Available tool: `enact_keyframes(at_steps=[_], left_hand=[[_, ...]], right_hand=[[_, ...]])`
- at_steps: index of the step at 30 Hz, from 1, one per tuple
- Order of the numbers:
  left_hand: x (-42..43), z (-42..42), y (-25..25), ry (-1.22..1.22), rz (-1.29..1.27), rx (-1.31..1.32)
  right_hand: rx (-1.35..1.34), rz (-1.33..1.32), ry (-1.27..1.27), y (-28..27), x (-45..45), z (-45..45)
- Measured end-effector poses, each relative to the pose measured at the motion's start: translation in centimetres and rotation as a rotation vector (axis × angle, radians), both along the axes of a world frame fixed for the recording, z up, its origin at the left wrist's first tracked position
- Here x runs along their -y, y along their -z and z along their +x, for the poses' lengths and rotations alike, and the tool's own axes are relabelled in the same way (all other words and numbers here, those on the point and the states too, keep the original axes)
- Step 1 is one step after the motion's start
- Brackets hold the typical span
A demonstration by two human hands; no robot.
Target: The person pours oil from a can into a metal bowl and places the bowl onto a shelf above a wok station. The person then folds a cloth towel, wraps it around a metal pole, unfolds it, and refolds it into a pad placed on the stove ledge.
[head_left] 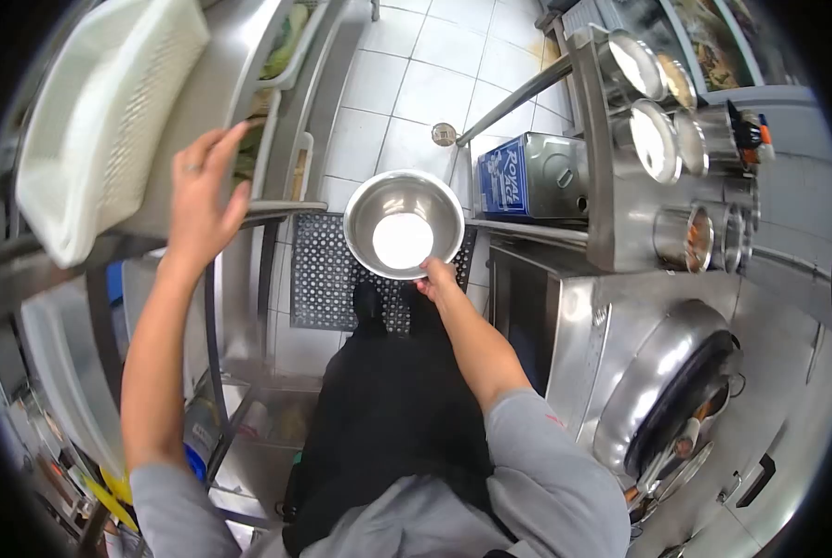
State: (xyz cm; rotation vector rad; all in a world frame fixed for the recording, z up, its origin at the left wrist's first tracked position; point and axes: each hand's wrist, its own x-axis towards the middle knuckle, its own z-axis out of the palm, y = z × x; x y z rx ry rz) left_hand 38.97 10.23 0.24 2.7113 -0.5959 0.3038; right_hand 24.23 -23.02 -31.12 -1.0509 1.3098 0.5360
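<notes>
A steel mixing bowl [362, 216] hangs in front of my legs, above the floor mat. In its bottom lies something plain white [403, 240]; whether it is powder or liquid I cannot tell. My right hand [437, 278] grips the near rim, with the thumb over the edge and fingers below. My left hand [207, 200] is raised at the left, empty, fingers apart, over the steel counter edge. Close to its fingertips is a tray of green vegetables [286, 42], partly hidden. A white perforated plastic basket [123, 121] stands on the counter beyond that hand.
A black perforated mat [318, 270] lies on white floor tiles. At the right, a square metal tin [551, 177] sits on a low shelf, with several steel containers [656, 139] above. A large wok [676, 391] occupies the stove at lower right. Steel racks border both sides.
</notes>
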Motion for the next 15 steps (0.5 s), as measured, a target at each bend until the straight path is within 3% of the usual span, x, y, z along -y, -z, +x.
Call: enact_keyframes(at_steps=[8,12,13,14,15], left_hand=[[-1.1,0.2,1.8,-0.162,0.260,-0.096],[-2.8,-2.3,1.3,-0.282,0.192,-0.229],[-3.6,-2.9,1.3,-0.293,0.077,-0.271],[-4.4,-3.5,0.3,-0.338,0.241,-0.303],[-5.3,-4.0,0.0,-0.291,0.212,-0.282]], right_hand=[[-0.117,-0.176,0.002,18.7,1.0,10.9],[-0.036,-0.180,0.037,26.0,1.1,14.5],[-0.042,-0.184,0.045,27.5,1.0,15.5],[-0.047,-0.187,0.056,29.0,0.7,16.5],[-0.054,-0.192,0.065,30.6,0.5,17.0]])
